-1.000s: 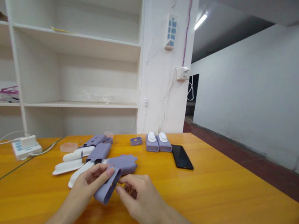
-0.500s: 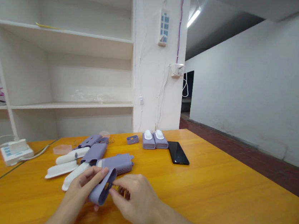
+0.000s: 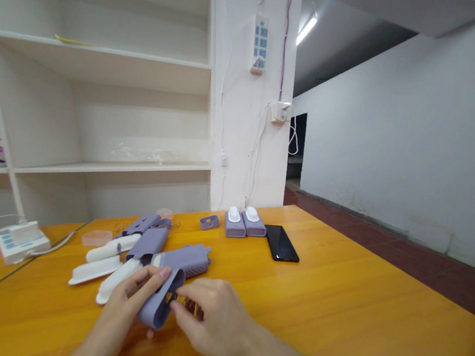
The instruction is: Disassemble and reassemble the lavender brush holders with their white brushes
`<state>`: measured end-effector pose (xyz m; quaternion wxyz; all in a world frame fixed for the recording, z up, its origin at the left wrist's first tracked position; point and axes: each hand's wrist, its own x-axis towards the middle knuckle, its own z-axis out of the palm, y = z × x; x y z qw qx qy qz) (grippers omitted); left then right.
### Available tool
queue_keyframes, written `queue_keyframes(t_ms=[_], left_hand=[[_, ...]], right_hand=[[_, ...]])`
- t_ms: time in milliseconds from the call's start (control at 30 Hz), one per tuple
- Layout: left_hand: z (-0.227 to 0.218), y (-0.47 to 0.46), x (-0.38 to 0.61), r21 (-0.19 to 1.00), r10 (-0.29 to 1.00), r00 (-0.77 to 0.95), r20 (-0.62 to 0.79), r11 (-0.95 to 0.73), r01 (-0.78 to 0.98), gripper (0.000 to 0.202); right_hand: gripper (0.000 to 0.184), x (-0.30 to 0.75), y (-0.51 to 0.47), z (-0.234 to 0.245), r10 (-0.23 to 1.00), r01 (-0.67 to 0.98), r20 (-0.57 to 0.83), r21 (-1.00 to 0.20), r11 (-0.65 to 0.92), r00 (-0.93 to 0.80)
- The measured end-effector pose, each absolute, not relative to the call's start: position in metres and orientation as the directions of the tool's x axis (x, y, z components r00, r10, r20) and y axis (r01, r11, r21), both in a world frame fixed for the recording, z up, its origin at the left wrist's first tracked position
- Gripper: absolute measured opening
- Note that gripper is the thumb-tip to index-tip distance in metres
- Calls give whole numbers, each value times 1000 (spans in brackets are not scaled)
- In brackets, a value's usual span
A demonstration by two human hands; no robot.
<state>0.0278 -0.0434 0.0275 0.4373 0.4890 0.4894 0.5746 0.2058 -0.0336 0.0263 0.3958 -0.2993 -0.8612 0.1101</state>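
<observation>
My left hand [image 3: 132, 297] is wrapped round a curved purple plastic shell [image 3: 159, 301], held tilted just above the orange table [image 3: 333, 314]. My right hand [image 3: 208, 320] pinches at the shell's inner edge, where a small dark and yellowish part shows between the fingertips; I cannot make out what it is. Right behind the hands lie a perforated purple housing [image 3: 188, 258], another purple cover [image 3: 149, 243] and several white plastic shells [image 3: 96, 269].
Two purple-and-white assembled units [image 3: 243, 223], a small purple ring piece [image 3: 209, 221] and a black phone [image 3: 281, 243] lie farther back. A white power strip [image 3: 20, 239] with cables sits at the left. White shelving [image 3: 104, 66] and a pillar stand behind the table.
The view shifted slightly; my hands with the purple shell sit a little lower and to the left. The right fingers stay pinched at the shell's edge.
</observation>
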Motion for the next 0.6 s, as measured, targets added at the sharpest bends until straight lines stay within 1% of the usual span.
queue_keyframes(t_ms=[200,300,467,600], left_hand=[[27,-45,31,990,981,-146,131,-137,-37,44],[26,-45,32,989,978,-149,146,-149,-4,44],[23,-43,26,957,954,-120,276,-262,121,41],[22,-43,25,925,933,-40,359,-349,153,36]], right_hand=[[11,206,-33,27,601,440,611,-414,797,-514],[13,205,-33,25,598,447,609,-402,799,-520],[12,205,-34,20,569,448,622,-360,818,-538],[10,203,-34,19,524,410,643,-335,848,-558]])
